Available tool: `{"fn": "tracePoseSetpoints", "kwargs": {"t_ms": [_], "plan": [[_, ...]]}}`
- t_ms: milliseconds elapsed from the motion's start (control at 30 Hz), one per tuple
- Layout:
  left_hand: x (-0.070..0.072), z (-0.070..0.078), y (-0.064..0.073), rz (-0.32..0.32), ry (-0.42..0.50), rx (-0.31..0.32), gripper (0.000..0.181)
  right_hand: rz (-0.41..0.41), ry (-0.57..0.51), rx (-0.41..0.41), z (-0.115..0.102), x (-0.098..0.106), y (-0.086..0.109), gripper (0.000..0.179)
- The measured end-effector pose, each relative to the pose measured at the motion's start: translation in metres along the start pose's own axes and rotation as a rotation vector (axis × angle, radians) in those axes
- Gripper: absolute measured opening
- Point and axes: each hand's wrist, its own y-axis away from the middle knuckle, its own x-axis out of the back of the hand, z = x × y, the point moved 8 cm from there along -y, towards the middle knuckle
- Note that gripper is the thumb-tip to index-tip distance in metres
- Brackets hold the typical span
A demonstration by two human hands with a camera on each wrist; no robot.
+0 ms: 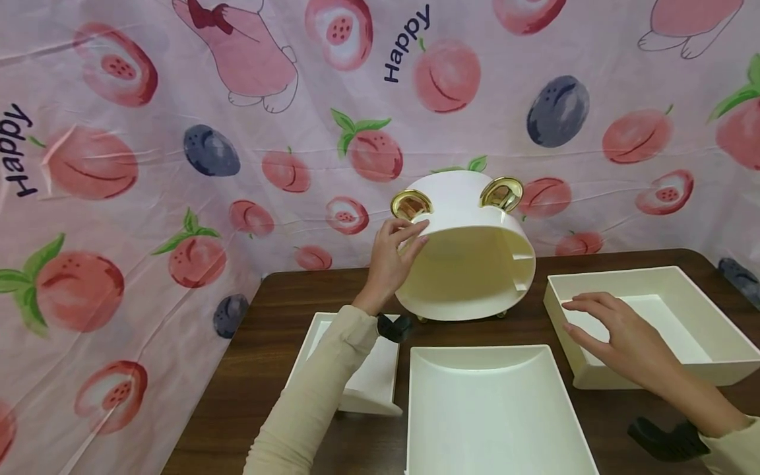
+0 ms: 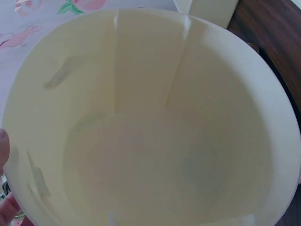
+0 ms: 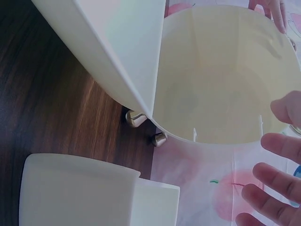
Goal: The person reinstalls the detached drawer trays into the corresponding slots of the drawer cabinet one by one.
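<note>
The white rounded housing (image 1: 466, 274) stood just right of the centre of the head view, its opening facing the camera. Two gold ears (image 1: 411, 205) were fixed to its top, one at each side, and small metallic feet (image 3: 160, 139) supported it on the dark wood table (image 1: 291, 297).

The left hand (image 1: 392, 260) was at the housing's upper left. The left wrist view showed the rim pinched there, thumb on the inner side and fingers on the outer.

The right hand (image 1: 623, 340) was at the right of the head view, in front of the deep cream box (image 1: 751, 330). Its fingers were extended and spread, gripping nothing; whether it touched the box could not be determined.

A broad white tray (image 1: 489, 412) lay at lower centre. A smaller white tray (image 1: 374, 373) lay to its left, partly hidden by the left sleeve (image 1: 311, 399). A black device (image 1: 394, 328) was worn at the left wrist. A fruit-printed cloth (image 1: 154, 218) covered the background.
</note>
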Motion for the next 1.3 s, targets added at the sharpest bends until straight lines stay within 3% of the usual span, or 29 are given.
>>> {"fn": "tracePoseSetpoints", "kwargs": {"t_ms": [233,500,967,1167,1300], "plan": [[0.000,-0.004,-0.004,-0.022,0.076,0.074,0.026,0.022,0.009,0.010,-0.003,0.005,0.006,0.031],[-0.001,-0.006,-0.004,-0.050,0.101,0.082,0.026,0.045,-0.005,-0.006,-0.004,0.010,0.019,0.033],[0.000,-0.008,-0.011,-0.185,0.091,0.097,0.028,0.071,-0.106,0.019,-0.022,0.007,0.049,0.037],[-0.001,-0.008,-0.012,-0.205,0.102,0.129,0.028,0.025,-0.115,-0.061,-0.017,-0.004,0.073,0.032],[-0.001,-0.009,-0.012,-0.212,0.104,0.148,0.028,-0.066,-0.165,-0.222,-0.003,-0.017,0.093,0.029]]}}
